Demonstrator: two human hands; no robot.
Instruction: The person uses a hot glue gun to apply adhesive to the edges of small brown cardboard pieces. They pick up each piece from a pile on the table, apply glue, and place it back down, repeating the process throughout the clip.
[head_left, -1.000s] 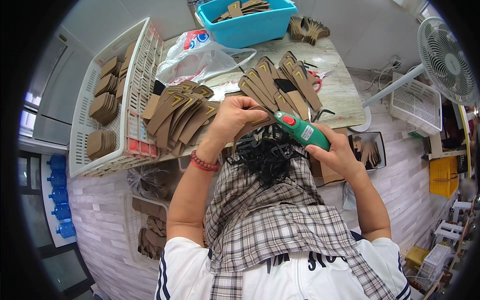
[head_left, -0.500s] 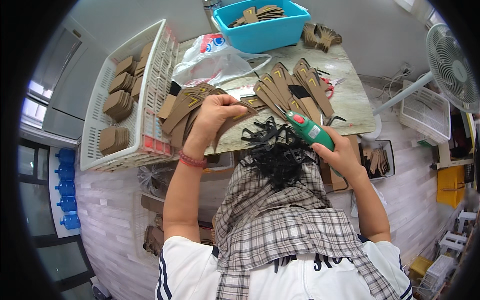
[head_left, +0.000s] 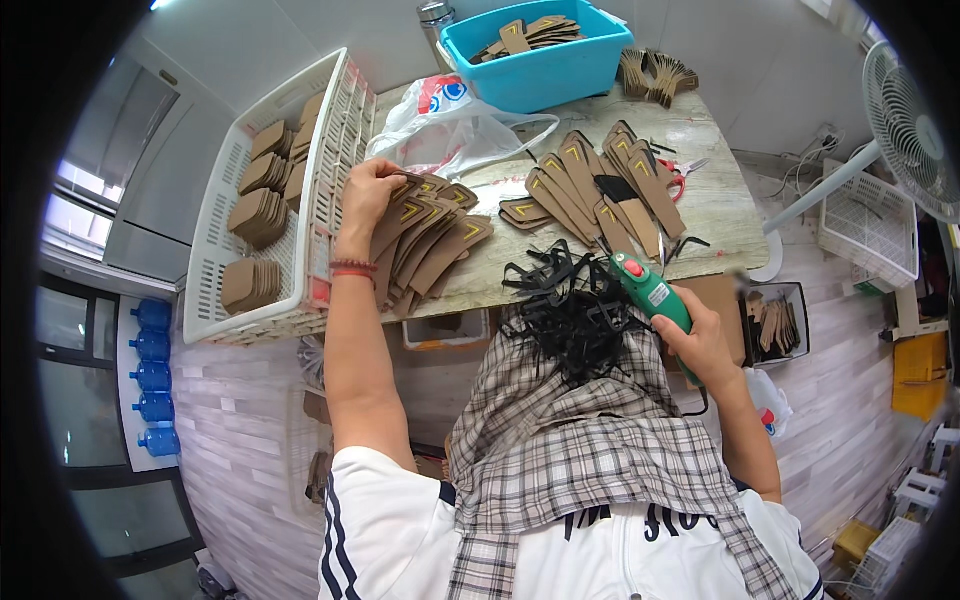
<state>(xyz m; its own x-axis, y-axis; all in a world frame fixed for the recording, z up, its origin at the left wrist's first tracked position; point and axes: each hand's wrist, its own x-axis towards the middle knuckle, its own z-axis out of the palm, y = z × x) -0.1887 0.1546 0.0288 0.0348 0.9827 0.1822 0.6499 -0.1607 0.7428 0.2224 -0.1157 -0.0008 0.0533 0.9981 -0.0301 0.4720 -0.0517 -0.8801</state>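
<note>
Lying against the left hand (head_left: 368,203), grip unclear: brown pieces (head_left: 425,243), lengthwise slanting away rightward; right hand (head_left: 704,346), farther off, holding green tool (head_left: 653,294).

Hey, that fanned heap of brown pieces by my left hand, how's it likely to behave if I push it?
The brown pieces would probably slide and spread, since they overlap loosely with no visible tie. Each seems bendable rather than floppy: thin, yet holding its shape where edges stick out. Rolling looks unlikely, as they're broad and flat.
</note>
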